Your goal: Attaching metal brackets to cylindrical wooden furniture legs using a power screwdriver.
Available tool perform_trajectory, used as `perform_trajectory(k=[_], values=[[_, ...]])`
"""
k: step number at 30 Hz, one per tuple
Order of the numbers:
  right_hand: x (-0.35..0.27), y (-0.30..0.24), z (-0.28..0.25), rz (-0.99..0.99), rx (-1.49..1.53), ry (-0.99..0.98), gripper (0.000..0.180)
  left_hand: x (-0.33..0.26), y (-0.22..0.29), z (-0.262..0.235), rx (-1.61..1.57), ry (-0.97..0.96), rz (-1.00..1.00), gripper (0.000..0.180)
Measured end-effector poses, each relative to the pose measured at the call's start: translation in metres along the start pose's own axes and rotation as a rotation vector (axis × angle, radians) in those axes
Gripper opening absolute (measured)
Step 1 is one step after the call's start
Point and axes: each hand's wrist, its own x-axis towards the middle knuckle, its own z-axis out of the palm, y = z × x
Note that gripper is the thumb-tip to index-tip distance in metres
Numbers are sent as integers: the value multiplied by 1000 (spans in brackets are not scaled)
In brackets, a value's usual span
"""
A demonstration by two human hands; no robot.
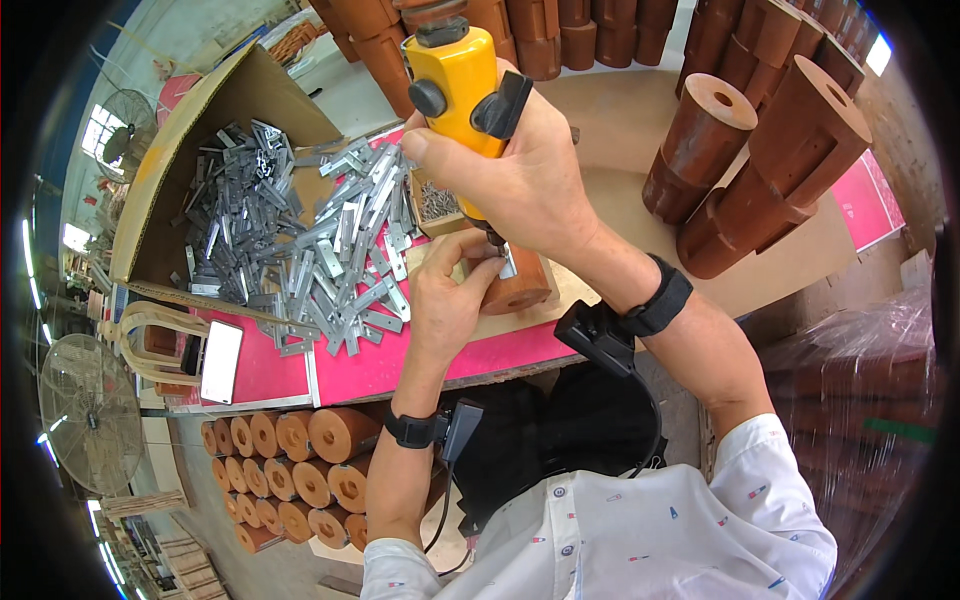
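Note:
My right hand [540,175] is wrapped round a yellow power screwdriver [462,85], which points downward. Its dark tip meets a small metal plate [508,262] lying on a brown wooden cylinder [520,292] with a hole in its end. Beside the tip, my left hand [443,300] has thumb and forefinger pinched together over the cylinder; whatever they pinch is hidden. A small tray of screws [436,203] sits just behind the left hand, partly covered by the screwdriver and fingers.
Loose metal plates [345,250] spill from a tipped cardboard box [150,205] onto the pink table top [385,360]. A phone [221,362] stands at the left edge. Brown wooden pieces [700,150] stand at the right and back; cylinders [343,434] are stacked below the table.

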Motion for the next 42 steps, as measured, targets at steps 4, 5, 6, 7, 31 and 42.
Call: perform_trajectory(k=[4, 5, 6, 7, 31, 42], values=[[-1, 3, 0, 3, -7, 3, 52, 0, 1, 0, -7, -3, -15, 23], [-1, 4, 0, -17, -26, 4, 52, 0, 2, 0, -8, -7, -24, 23], [-1, 4, 0, -38, -46, 3, 53, -1, 3, -1, -10, -10, -34, 22], [-1, 4, 1, -37, -46, 1, 53, -1, 4, -1, -11, -8, -35, 22], [-9, 0, 0, 85, -59, -36, 54, -3, -17, -6, -15, -257, -122, 125], [-10, 8, -2, 46, -33, -36, 53, -1, -19, -6, -55, -245, -118, 121]])
